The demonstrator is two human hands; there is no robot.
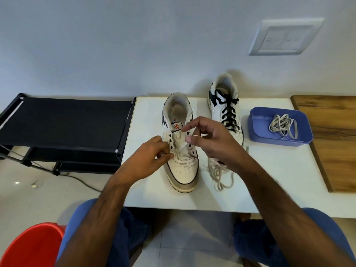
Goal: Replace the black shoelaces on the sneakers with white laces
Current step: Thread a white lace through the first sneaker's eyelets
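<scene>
Closest to me are blue-trousered knees (123, 234) at six o'clock. Above them, on the white table (269, 182), the left hand (152, 158) pinches a white lace (182, 146) at the near sneaker (181, 143); the right hand (210, 139) pinches its other end. At one o'clock stands the black-laced sneaker (225, 105); at two o'clock, a blue tray (258, 128) holds another coiled lace (283, 127).
</scene>
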